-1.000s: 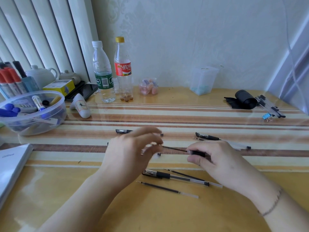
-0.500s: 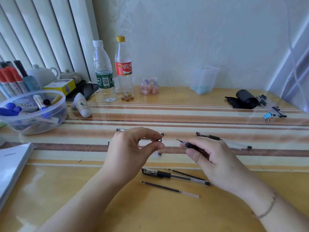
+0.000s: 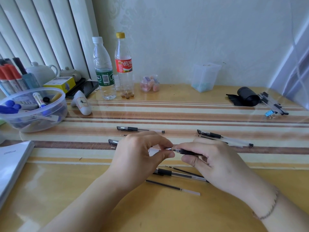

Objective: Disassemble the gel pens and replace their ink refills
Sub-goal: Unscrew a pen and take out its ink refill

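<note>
Hands have closed in since a second ago: my left hand (image 3: pixel 142 154) now pinches the metal tip (image 3: pixel 168 148) against the gel pen (image 3: pixel 187 151) gripped in my right hand (image 3: pixel 215 162) above the table (image 3: pixel 167 206), so reassembly's likely underway.

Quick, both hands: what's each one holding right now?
Left hand: pinching the metal pen tip.
Right hand: gripping the gel pen by its black grip.
</note>
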